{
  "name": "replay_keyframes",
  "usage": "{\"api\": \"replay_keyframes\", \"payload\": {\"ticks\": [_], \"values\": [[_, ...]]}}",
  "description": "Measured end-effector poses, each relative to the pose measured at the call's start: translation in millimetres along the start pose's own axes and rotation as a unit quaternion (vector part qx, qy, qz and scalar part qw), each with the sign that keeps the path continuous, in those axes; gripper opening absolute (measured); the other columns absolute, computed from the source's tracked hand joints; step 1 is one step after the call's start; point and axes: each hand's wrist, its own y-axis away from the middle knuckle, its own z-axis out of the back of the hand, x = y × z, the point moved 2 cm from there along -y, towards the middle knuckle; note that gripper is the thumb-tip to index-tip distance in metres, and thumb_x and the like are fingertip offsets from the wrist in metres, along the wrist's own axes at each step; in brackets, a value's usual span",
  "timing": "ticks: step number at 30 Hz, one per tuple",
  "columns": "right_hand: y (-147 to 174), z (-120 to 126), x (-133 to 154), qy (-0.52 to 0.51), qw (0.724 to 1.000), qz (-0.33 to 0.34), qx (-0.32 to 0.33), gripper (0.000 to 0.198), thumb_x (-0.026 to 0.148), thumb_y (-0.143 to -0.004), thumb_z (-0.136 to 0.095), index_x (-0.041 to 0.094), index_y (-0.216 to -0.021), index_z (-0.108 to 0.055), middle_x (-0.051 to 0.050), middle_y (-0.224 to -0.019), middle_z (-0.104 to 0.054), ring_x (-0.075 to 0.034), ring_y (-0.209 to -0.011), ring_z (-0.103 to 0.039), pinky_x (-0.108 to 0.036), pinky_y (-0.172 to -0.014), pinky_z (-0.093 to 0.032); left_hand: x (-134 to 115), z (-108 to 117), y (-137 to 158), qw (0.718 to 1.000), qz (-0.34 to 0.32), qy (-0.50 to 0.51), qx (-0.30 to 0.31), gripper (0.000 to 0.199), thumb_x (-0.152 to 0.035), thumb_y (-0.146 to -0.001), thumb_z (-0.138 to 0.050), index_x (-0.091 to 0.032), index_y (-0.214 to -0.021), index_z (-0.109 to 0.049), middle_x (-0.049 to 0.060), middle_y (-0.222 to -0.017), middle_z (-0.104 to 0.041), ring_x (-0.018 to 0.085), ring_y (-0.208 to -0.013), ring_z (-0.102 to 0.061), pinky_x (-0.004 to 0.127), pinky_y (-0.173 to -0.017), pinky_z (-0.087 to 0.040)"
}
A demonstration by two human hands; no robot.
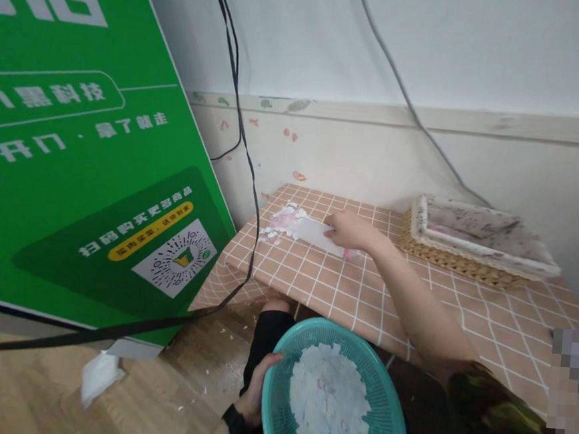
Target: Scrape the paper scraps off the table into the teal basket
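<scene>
Checked cloth (pixel 313 292) covers the table against a pale wall (pixel 354 155), with a big green sign (pixel 63 159) standing to the left and dark cables (pixel 253 167) hanging between it and me.

I have just the head view on my feed. On the table, a white card (pixel 318 235) lies near the far side, its long axis running from left to right, the left end a little farther from me, roughly in line with the table's front edge. My right hand (pixel 346 229) is much the nearer one: it is at the card's right part, fingers closed on the card, though from this angle I cannot tell how far they reach beneath it. Going left from that hand, along the card, I come to a heap of torn paper (pixel 285 219), which meets the card's left end. A few pink bits (pixel 351 254) lie by the other end, just beside the hand.

My left hand (pixel 256 385) is well apart from all this, below the table edge. Its thumb hooks over the rim of a teal basket (pixel 270 399), the other fingers mostly hidden outside. From the card, the basket lies toward my body and slightly right, with paper pieces (pixel 329 399) inside. A wicker tray (pixel 461 262) sits on the cloth beyond my right forearm.
</scene>
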Motion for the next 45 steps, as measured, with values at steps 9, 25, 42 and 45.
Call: {"api": "replay_keyframes", "payload": {"ticks": [9,25,42,45], "values": [[-3.3,-0.3,-5.7,0.012,0.999,-0.003,-0.029,0.018,0.023,-0.078,-0.048,0.016,-0.082,-0.063,-0.009,-0.075,-0.066,-0.019,-0.070,-0.058,-0.028,-0.058,-0.033,-14.4,-19.1,-4.1,0.999,-0.027,-0.022,-0.024,0.031,-0.044,-0.067,-0.064,-0.017,-0.080,-0.071,0.012,-0.080,-0.071,0.032,-0.084,-0.064,0.039,-0.073,-0.047],[-2.0,0.8,11.9,0.029,0.998,-0.002,-0.058,0.025,0.026,-0.081,-0.040,0.019,-0.088,-0.063,-0.009,-0.071,-0.062,-0.018,-0.066,-0.054,-0.029,-0.055,-0.027,-18.4,-16.9,2.6,0.991,-0.099,-0.058,-0.072,0.028,-0.033,-0.086,-0.050,-0.019,-0.110,-0.057,0.007,-0.117,-0.056,0.022,-0.097,-0.057,0.039,-0.082,-0.049],[-5.0,-8.5,8.3,0.027,0.997,-0.008,-0.073,0.030,0.027,-0.081,-0.043,0.026,-0.101,-0.066,-0.007,-0.073,-0.065,-0.019,-0.067,-0.055,-0.029,-0.056,-0.029,-18.4,-18.8,6.5,0.986,-0.131,-0.060,-0.085,0.028,-0.033,-0.087,-0.050,-0.020,-0.109,-0.058,0.007,-0.117,-0.056,0.022,-0.097,-0.057,0.039,-0.082,-0.049],[-2.6,-4.1,6.4,0.033,0.997,0.004,-0.071,0.031,0.026,-0.081,-0.043,0.028,-0.099,-0.068,-0.006,-0.070,-0.064,-0.018,-0.065,-0.054,-0.029,-0.056,-0.028,-18.4,-19.8,8.0,0.986,-0.133,-0.060,-0.086,0.028,-0.033,-0.087,-0.050,-0.019,-0.110,-0.057,0.007,-0.117,-0.056,0.022,-0.097,-0.057,0.039,-0.081,-0.049]]}}
